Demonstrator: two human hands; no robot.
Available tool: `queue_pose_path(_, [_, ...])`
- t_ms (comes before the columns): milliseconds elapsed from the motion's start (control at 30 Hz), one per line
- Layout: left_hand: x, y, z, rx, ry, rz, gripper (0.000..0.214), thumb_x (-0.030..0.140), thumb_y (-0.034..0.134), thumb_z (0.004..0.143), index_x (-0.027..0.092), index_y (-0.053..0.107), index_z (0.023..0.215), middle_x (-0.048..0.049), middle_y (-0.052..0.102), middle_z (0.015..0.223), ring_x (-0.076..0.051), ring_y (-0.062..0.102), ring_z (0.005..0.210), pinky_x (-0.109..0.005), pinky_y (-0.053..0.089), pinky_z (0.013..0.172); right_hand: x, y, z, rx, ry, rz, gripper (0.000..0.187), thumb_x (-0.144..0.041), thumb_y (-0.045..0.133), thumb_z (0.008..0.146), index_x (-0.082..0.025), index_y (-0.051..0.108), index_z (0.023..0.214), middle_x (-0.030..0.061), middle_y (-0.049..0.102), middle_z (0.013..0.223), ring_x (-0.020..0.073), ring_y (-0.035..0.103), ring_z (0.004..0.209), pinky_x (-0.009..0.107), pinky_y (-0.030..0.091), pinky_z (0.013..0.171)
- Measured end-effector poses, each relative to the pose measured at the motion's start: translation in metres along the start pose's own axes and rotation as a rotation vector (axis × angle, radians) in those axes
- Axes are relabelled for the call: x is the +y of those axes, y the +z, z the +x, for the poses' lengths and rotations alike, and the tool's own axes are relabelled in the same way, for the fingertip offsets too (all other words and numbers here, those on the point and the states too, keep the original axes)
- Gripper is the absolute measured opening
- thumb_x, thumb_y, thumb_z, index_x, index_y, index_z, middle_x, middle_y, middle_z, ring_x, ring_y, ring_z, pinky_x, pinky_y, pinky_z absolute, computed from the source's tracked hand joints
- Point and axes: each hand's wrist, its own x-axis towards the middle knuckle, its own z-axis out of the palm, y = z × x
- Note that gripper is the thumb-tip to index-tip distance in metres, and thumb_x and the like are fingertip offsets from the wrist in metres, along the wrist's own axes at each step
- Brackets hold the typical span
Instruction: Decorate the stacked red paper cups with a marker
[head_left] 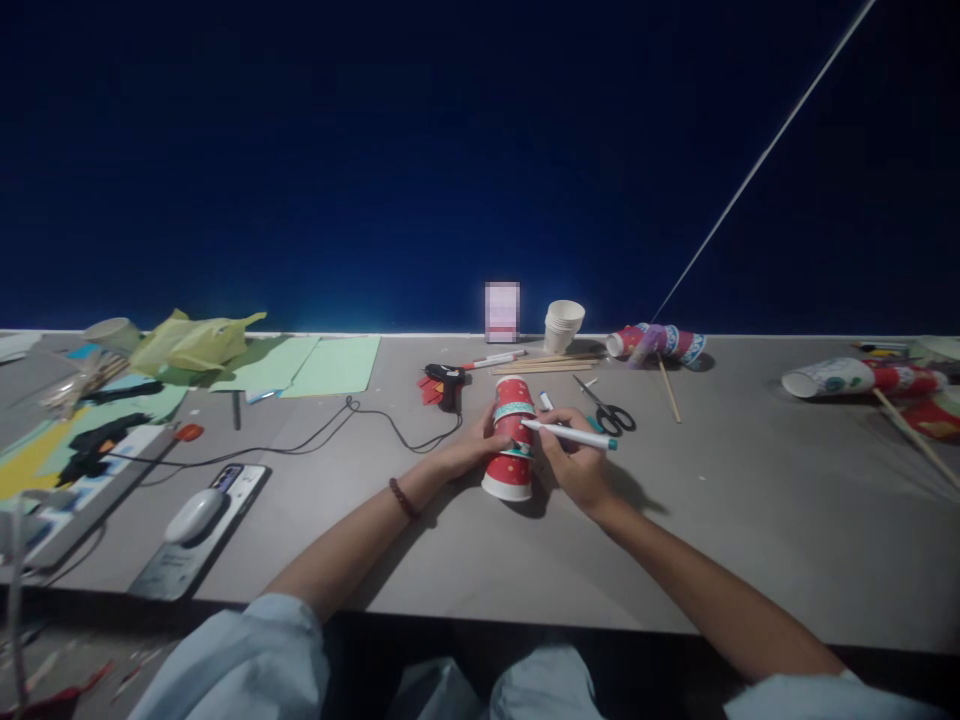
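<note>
Two red patterned paper cups (513,470), joined in one line, lie on the grey table with a white rim facing me. My left hand (472,446) is closed around their left side near the join, its thumb on top. In my right hand (576,462) is a white marker pen (574,434) with a green end, its tip at the upper cup's surface. The fingers pinch the pen close to that tip. Just beyond my right hand, a small white cap-like piece (546,401) shows partly. Black-handled scissors (611,415) lie to the right of it.
A black glue gun (448,380) lies beyond my left hand, its cord running left to a power strip (97,490). White paper cups (562,325) stand stacked at the back. Joined cups with sticks (664,345) lie right. A phone (202,540) bears a white case (196,516).
</note>
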Motion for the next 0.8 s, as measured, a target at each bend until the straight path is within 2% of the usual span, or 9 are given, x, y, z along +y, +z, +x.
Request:
queue_pose_path(200, [0.005,0.006,-0.001,0.035,-0.018,-0.008,0.087,0.038,0.082,0.07,0.024,0.04,0.145,-0.0159,0.059,0.134,-0.027,0.065,0.105,-0.037,0.052,0.089,0.002,0.001,-0.001,-0.003,0.016,0.015,0.007,-0.03,0.057,0.088,-0.023,0.06,0.089,0.0025,0.067,0.086,0.0195,0.065,0.084,0.033,0.052,0.079])
queue_pose_path(400, [0.011,0.01,0.001,0.017,-0.045,-0.067,0.078,0.031,0.076,0.076,0.022,0.039,0.144,-0.0152,0.061,0.131,-0.026,0.068,0.1,-0.037,0.054,0.085,0.001,0.001,-0.001,0.0,0.04,0.01,0.01,-0.032,0.056,0.089,-0.023,0.059,0.089,0.002,0.066,0.085,0.0181,0.064,0.081,0.031,0.052,0.077])
queue_pose_path(633, [0.01,0.006,0.002,0.053,-0.084,-0.071,0.091,0.03,0.079,0.074,0.025,0.028,0.15,-0.0162,0.057,0.138,-0.025,0.068,0.102,-0.037,0.054,0.088,0.003,0.002,-0.001,0.002,0.054,-0.019,0.01,-0.031,0.056,0.089,-0.022,0.059,0.089,0.0008,0.065,0.084,0.0166,0.062,0.077,0.029,0.051,0.075])
queue_pose_path(800, [0.009,0.005,0.002,0.052,-0.077,-0.047,0.092,0.031,0.078,0.075,0.024,0.026,0.151,-0.017,0.054,0.141,-0.028,0.066,0.108,-0.041,0.052,0.092,0.005,0.003,0.0,0.008,0.064,-0.02,0.012,-0.033,0.057,0.089,-0.022,0.059,0.088,0.0002,0.065,0.083,0.0157,0.061,0.074,0.028,0.05,0.072])
